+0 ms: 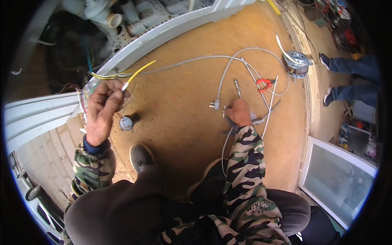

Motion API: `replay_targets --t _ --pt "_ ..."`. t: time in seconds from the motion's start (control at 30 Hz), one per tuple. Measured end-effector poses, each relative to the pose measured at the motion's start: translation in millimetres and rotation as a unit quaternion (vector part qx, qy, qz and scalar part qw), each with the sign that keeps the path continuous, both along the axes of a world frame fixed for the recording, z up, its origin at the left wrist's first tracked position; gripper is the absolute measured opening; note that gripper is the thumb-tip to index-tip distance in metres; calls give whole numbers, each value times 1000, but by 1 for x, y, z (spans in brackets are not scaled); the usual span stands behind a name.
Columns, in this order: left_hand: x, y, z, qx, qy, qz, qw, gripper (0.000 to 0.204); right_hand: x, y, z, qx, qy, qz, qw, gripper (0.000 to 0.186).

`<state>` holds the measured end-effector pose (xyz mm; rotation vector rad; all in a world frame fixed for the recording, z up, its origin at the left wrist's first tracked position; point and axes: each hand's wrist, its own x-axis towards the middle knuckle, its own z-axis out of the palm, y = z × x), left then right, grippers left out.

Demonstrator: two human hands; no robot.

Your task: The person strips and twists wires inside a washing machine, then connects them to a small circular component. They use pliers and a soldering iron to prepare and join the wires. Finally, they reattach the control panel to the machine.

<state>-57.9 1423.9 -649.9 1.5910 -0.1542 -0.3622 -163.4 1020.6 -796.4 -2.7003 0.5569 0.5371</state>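
The fingers of the left hand (pixel 103 109) pinch a yellow wire (pixel 141 71) by a short white piece, its loose end pointing up and to the right of them. The fingers of the right hand (pixel 239 112) are curled low over the brown floor (pixel 175 122); whether they grip anything cannot be told. Just beyond them lies a metal-shafted tool (pixel 237 88); just to their left is a plug (pixel 215 104) with a grey cable (pixel 222 75). To their right are red-handled pliers (pixel 267 81) and thin rods (pixel 272 96). A dark cylinder (pixel 126 123) with a pale top is near the left fingers, below and to the right. Farthest out, up and right from the right fingers, sits a motor (pixel 297 64)

As for progress, the wire seems under way, its tip visibly unjoined; the plug lies unconnected, and the motor is untouched by either hand. Anything finished beyond that is unclear
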Motion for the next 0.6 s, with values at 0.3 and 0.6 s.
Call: replay_targets --t 0.3,0.6 --pt "-4 -14 1 134 -178 -22 975 7 26 31 27 124 -118 -97 980 24" --pt "-18 -27 17 -56 91 -8 994 24 66 155 157 648 -145 -67 745 18"
